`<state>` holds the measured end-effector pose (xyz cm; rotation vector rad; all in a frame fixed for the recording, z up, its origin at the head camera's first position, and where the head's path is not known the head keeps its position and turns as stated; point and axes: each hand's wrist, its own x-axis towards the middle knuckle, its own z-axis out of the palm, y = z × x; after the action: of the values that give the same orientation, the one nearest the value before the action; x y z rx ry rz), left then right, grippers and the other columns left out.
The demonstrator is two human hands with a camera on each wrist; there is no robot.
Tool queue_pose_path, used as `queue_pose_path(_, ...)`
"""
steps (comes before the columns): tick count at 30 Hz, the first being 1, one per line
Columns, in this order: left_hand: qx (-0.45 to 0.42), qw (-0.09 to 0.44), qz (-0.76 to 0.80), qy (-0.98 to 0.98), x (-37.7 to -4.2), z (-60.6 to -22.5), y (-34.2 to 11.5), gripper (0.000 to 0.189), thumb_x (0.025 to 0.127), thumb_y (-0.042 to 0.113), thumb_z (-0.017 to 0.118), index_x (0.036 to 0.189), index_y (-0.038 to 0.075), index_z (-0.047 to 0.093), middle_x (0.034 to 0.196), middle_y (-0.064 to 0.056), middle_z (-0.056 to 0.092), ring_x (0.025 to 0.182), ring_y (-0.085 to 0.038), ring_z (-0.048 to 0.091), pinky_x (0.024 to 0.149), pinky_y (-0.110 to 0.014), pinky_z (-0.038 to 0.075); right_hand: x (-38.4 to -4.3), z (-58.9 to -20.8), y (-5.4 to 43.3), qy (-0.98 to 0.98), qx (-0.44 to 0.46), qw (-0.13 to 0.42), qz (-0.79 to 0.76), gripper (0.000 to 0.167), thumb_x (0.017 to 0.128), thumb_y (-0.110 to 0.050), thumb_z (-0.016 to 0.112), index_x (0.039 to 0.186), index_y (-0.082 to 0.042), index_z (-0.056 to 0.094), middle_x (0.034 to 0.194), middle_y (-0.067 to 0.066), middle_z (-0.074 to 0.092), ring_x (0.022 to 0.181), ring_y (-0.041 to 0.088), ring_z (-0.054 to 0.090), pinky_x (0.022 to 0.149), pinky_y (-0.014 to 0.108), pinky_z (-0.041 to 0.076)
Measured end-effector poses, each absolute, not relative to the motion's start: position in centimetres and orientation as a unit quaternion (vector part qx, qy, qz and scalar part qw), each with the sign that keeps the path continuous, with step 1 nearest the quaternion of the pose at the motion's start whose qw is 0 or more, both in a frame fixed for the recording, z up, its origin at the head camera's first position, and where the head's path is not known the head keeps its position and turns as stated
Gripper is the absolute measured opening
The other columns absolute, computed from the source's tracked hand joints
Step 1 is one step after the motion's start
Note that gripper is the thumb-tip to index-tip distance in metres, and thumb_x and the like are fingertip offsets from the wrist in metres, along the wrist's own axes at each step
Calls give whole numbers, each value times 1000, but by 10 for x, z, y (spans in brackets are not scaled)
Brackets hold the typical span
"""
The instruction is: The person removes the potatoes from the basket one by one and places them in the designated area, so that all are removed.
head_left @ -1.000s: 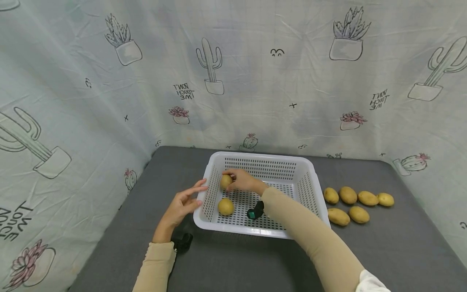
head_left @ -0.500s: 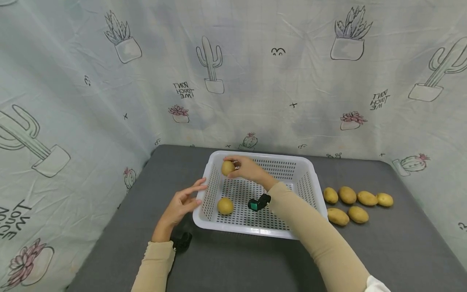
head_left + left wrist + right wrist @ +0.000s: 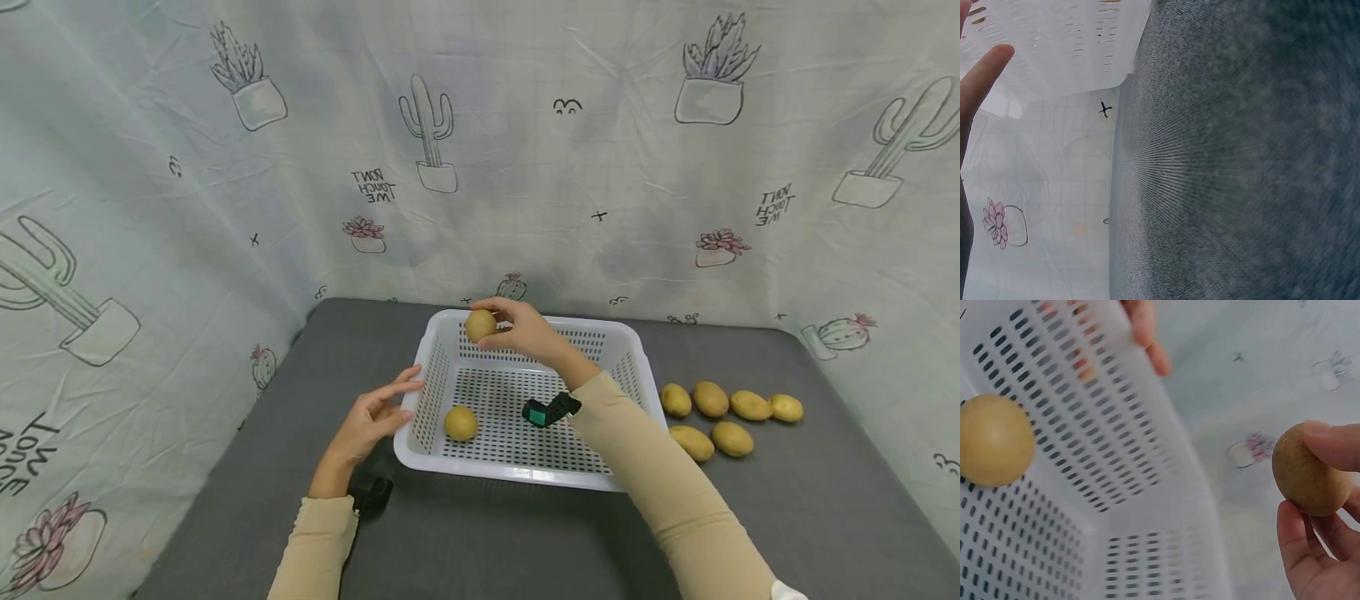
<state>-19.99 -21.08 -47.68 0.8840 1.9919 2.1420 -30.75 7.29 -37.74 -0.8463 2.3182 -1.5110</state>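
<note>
My right hand (image 3: 534,335) pinches a roundish brown potato (image 3: 481,325) between thumb and fingers, raised over the back left part of a white perforated plastic basket (image 3: 525,477). In the right wrist view the held potato (image 3: 1311,470) shows speckled skin and hangs apart from the basket wall. A second round yellow potato (image 3: 461,423) lies on the basket floor near its left side. My left hand (image 3: 369,425) rests against the outside of the basket's left wall, its fingers extended near the rim. Only part of that hand appears in the left wrist view.
To the right of the basket, several oval potatoes (image 3: 733,438) lie in two rows on the dark grey tabletop (image 3: 480,542). A pale curtain (image 3: 517,150) with printed cactus pots hangs behind and along the left side.
My right hand has lifted the potato up from the basket floor, toward the back and slightly right. The left hand and the other potatoes have stayed in place.
</note>
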Motion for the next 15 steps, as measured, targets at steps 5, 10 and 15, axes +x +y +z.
queue_pose_path(5,292,43,702,648,-200,-477,-211,44,91,-7,53,131,-19,40,156,-20,18,100,-25,67,74,-31,56,-298,-363,88,785,-307,115,-526,59,81,-15,75,136,-16,51,126,7,54,114,24,53,95,38,47)
queue_pose_path(10,289,45,704,647,-198,-477,-210,44,91,-8,52,131,-19,40,156,-21,18,102,-25,66,76,-32,56,-282,-351,109,775,-317,103,-537,61,82,-12,75,137,-13,49,133,9,51,114,25,53,93,37,49)
queue_pose_path(15,286,45,702,651,-198,-476,-210,43,91,-8,53,132,-17,41,156,-20,18,102,-25,66,76,-32,56,-264,-342,135,760,-332,90,-552,62,83,-6,72,139,-6,46,139,15,46,114,24,54,91,34,49)
